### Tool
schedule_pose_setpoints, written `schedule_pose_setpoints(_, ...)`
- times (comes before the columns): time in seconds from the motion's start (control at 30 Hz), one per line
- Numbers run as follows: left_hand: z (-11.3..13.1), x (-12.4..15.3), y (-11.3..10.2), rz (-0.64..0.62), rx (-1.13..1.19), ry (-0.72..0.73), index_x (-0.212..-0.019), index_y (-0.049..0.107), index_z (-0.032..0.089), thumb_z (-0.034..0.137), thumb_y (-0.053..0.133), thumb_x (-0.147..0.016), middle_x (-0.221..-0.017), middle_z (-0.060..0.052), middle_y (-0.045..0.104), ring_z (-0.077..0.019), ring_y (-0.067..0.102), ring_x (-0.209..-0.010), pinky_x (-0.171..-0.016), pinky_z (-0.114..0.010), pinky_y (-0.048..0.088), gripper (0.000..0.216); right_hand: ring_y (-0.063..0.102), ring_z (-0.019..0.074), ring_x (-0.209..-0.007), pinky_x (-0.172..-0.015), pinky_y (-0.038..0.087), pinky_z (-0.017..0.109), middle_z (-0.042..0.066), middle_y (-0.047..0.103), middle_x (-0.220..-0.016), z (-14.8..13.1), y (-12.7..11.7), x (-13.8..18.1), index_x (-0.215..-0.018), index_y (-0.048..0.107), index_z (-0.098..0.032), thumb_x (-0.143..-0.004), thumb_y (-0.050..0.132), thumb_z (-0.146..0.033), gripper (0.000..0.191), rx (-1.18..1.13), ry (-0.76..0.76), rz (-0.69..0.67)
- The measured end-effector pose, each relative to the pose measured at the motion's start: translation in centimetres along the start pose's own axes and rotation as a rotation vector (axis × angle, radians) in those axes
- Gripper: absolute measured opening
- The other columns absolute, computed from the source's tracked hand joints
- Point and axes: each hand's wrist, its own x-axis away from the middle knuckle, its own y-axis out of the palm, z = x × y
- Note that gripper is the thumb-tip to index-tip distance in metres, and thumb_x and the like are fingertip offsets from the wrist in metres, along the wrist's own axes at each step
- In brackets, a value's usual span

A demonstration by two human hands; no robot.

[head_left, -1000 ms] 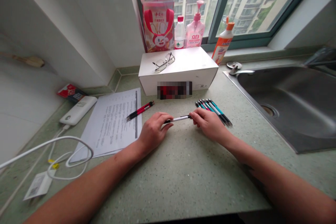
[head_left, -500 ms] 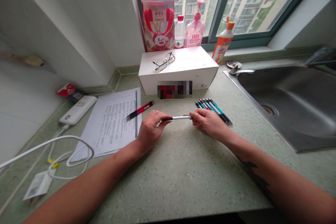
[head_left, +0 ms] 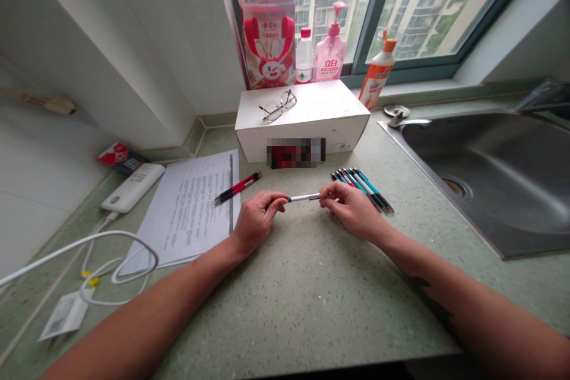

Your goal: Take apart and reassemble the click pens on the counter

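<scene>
A white pen with dark ends is stretched level between my two hands, above the counter. My left hand pinches its left end with thumb and fingers. At the other end, where the clip shows, my right hand is closed round it; the tip inside those fingers is hidden. Just behind my right hand lies a row of several pens, teal, white and red with dark grips. Beyond my left hand, red-and-black pens rest partly on the printed sheets.
Behind my hands stands a white box with eyeglasses on top. A steel sink takes up the right. On the left are a white power bank and a looping white cable. Bottles stand by the window.
Both hands have shifted slightly, and the pen has turned so its clip now faces downward. My left fingers have curled in further. The pens on the counter stay put.
</scene>
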Motion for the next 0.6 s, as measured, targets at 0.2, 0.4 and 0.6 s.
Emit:
schedule_pose_setpoints(0.2,0.0,0.0,0.3,0.004,0.014,0.127,-0.098,0.07,0.019,0.023,0.067,-0.094,-0.089,-0.005,0.072,-0.0164,0.064,-0.078,-0.073,-0.03,0.054,0.007,0.056,0.0136,-0.059,-0.057,0.043,0.028,0.003,0.069,-0.079,-0.8,0.4,0.2,-0.113,0.066,-0.018,-0.098,0.048,-0.045,0.036,0.128,0.021,-0.165)
schedule_pose_setpoints(0.4,-0.1,0.1,0.3,0.052,0.036,0.071,-0.096,0.07,0.018,0.025,0.069,-0.092,-0.085,-0.004,0.071,-0.0139,0.061,-0.07,-0.068,-0.028,0.053,0.008,0.06,0.0172,-0.076,-0.069,0.044,0.029,0.003,0.07,-0.083,-1.3,0.6,0.0,-0.093,0.068,-0.019,-0.095,0.056,-0.034,0.019,0.28,-0.126,-0.173)
schedule_pose_setpoints(0.6,0.1,0.1,0.1,0.017,0.013,0.013,-0.094,0.072,0.017,0.034,0.066,-0.095,-0.08,-0.005,0.074,-0.0153,0.065,-0.067,-0.065,-0.028,0.052,0.018,0.061,0.0172,-0.073,-0.065,0.04,0.028,0.003,0.071,-0.083,-1.6,1.1,-0.9,-0.1,0.07,-0.021,-0.095,0.058,-0.034,0.018,0.411,-0.111,-0.183)
